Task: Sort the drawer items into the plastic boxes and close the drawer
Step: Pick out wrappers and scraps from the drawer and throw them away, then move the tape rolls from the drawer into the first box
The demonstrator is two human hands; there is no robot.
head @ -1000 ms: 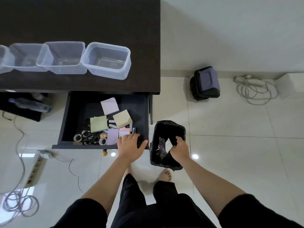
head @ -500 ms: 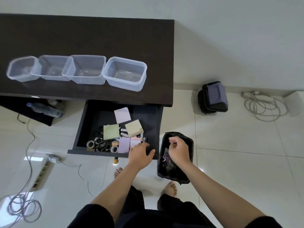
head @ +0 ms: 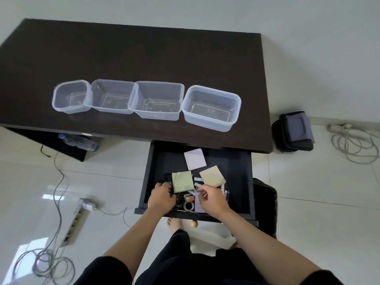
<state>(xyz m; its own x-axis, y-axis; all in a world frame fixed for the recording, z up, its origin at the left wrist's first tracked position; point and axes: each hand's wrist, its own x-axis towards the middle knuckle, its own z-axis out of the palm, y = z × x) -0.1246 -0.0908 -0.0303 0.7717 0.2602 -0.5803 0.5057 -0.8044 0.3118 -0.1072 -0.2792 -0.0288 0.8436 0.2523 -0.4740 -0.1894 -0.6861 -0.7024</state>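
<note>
Both hands have come off the bin side and drawer edge and are down in the drawer now. From my remote seat: left hand [head: 161,197] has its grip curled onto something in the dark tangle of scissors and rings [head: 178,199], can't tell exactly which. Right hand [head: 212,199] looks pinched together on something small and pale I can't make out.

Around them, inside the open dark drawer [head: 236,173]: green sticky pad [head: 182,181], tan sticky pad [head: 212,175], lilac pad [head: 194,159], a tape roll [head: 188,206].

Pads are light and floppy, so I'd pinch them by an edge; scissors are stiff, grab the handles.

All four clear plastic boxes [head: 211,108] on the dark bench [head: 144,54] hold nothing.
</note>
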